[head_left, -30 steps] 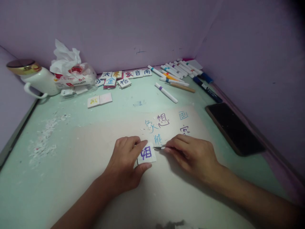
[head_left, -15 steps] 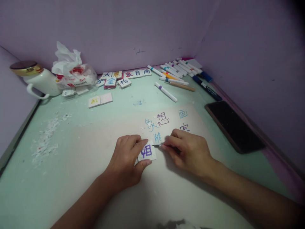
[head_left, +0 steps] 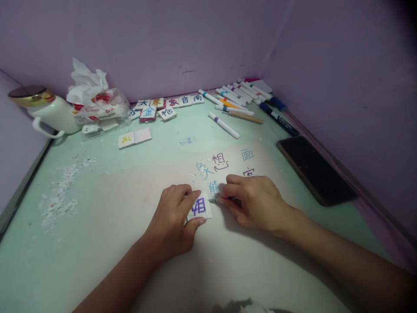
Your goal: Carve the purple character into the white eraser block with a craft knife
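Observation:
A white square tile with a purple character lies on the table in front of me. My left hand grips it from the left, forefinger at its top edge and thumb at its lower edge. Pinched in the fingers of my right hand is a small thin blade, whose tip meets the tile's upper right edge. Most of the blade is hidden by the fingers. Just beyond the tile, blue and purple characters are written on the tabletop, with a few white crumbs beside them.
White shavings lie scattered at the left. Along the back stand a white mug and a tissue pack, with several character tiles and markers. A phone lies at the right. Two joined tiles sit left of centre.
The blade tip has shifted slightly along the tile's upper right edge, and my right hand has moved a little. My left hand keeps its hold. The whole view has shifted slightly.

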Motion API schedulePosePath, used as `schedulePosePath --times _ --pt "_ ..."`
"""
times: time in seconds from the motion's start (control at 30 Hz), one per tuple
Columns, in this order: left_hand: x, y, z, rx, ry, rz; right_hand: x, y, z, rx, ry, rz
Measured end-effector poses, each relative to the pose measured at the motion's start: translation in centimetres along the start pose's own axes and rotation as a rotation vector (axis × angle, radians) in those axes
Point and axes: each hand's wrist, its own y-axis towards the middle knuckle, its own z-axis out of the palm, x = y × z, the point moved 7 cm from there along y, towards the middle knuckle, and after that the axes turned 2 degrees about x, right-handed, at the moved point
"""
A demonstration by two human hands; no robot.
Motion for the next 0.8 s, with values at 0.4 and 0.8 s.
schedulePosePath --times 0.4,0.8 --pt "-0.14 0.09 0.02 0.024 -0.030 0.021 0.30 0.31 -0.30 0.075 -0.033 -0.110" --pt "-0.39 0.48 0.00 0.055 -0.031 0.077 -0.26 0.05 -0.39 0.108 0.101 -0.041"
